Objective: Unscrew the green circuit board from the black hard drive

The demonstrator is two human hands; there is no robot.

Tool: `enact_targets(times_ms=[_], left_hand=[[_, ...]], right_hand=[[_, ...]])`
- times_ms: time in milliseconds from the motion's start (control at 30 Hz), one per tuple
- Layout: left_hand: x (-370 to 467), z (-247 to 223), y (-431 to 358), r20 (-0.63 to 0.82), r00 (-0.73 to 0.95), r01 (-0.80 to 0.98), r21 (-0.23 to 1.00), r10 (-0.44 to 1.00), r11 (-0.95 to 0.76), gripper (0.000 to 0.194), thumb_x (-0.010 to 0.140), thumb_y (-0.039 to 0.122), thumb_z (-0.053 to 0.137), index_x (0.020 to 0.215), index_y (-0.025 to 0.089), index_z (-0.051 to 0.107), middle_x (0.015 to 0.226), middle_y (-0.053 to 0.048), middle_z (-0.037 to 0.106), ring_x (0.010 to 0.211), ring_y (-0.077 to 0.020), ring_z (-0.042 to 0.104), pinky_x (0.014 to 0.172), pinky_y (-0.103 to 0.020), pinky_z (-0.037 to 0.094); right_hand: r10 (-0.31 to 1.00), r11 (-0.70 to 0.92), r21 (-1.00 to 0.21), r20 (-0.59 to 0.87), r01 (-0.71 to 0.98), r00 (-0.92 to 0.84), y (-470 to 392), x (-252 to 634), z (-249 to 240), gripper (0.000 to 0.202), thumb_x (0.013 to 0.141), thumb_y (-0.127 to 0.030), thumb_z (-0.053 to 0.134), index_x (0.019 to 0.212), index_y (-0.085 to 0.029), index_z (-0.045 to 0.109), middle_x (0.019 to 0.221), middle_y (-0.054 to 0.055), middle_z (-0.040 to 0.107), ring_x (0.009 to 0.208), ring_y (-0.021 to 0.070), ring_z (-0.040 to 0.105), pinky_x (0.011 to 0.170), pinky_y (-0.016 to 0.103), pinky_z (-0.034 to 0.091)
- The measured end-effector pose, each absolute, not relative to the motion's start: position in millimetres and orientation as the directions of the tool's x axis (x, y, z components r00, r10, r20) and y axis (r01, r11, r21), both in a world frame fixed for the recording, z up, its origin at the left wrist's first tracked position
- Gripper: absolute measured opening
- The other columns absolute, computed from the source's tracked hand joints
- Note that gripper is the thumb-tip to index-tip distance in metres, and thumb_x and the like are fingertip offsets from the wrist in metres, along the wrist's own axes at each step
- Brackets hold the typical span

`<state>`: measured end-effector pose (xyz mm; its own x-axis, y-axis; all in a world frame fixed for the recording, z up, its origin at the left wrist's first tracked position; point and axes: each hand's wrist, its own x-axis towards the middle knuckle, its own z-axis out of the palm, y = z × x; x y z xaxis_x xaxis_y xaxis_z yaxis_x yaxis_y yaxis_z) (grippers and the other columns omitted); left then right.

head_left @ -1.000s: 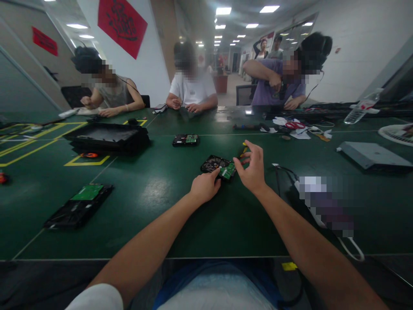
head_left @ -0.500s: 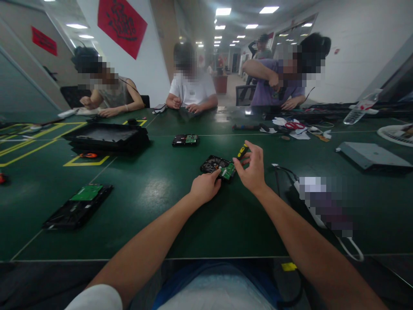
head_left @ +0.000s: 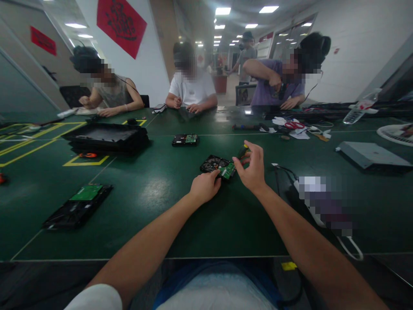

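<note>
There are three green-boarded drives (head_left: 213,162) and one plastic bottle (head_left: 359,107).

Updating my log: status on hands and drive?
Left hand touching hard drive. Right hand holding yellow-black tool beside it. Drive on table; another drive beyond, apart.

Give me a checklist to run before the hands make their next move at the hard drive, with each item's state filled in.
1. Left hand touching the hard drive: ok, fingertips at its near side.
2. Yellow-and-black tool in the right hand: ok, though the fingers partly hide it.
3. Tool's tip seated on the drive: cannot tell, the tip is not visible.
4. Green board on the drive: ok. Whether any screws remain: cannot tell, too small.
5. Cable end apart from the right hand: ok, it lies to the right.
</note>
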<state>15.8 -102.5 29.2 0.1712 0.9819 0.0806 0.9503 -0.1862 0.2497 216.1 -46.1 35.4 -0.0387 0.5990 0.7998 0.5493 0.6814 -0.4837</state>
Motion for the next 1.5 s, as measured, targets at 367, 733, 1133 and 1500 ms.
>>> enact_targets(times_ms=[367,733,1133,1500], left_hand=[[15.4,27.8,-101.0,0.071,0.151,0.949,0.268,0.986,-0.164,0.045,0.106,0.043,0.047,0.145,0.024,0.055,0.108,-0.011,0.078,0.098,-0.0278,0.076,0.086,-0.038,0.056],[15.3,28.0,-101.6,0.071,0.159,0.956,0.237,0.985,-0.172,0.047,0.105,0.043,0.045,0.147,0.022,0.053,0.112,-0.012,0.078,0.100,-0.0308,0.075,0.085,-0.041,0.056],[16.2,27.0,-100.6,0.059,0.145,0.962,0.224,0.988,-0.155,0.049,0.105,0.043,0.046,0.149,0.023,0.052,0.111,-0.012,0.077,0.101,-0.0300,0.075,0.087,-0.040,0.056],[15.1,26.1,-98.3,0.058,0.160,0.962,0.214,0.985,-0.168,0.052,0.105,0.043,0.046,0.153,0.024,0.051,0.117,-0.013,0.077,0.103,-0.0302,0.075,0.089,-0.040,0.056]], right_hand=[[0.630,0.670,-0.524,0.776,0.525,-0.029,-46.7,216.5,35.3,0.069,0.092,-0.030,0.068,0.155,-0.031,0.039,0.144,0.014,0.046,0.090,0.0199,0.066,0.068,0.039,0.069],[0.621,0.681,-0.512,0.782,0.523,-0.043,-47.3,215.0,36.5,0.071,0.092,-0.022,0.064,0.157,-0.031,0.038,0.145,0.014,0.048,0.096,0.0211,0.068,0.073,0.039,0.069],[0.604,0.700,-0.499,0.795,0.511,-0.050,-47.2,215.0,35.4,0.071,0.092,-0.019,0.062,0.157,-0.031,0.038,0.145,0.014,0.047,0.097,0.0218,0.068,0.073,0.040,0.069],[0.609,0.703,-0.506,0.791,0.500,-0.056,-48.3,216.0,37.0,0.068,0.092,-0.022,0.063,0.155,-0.032,0.040,0.146,0.015,0.048,0.094,0.0217,0.068,0.075,0.042,0.069]])
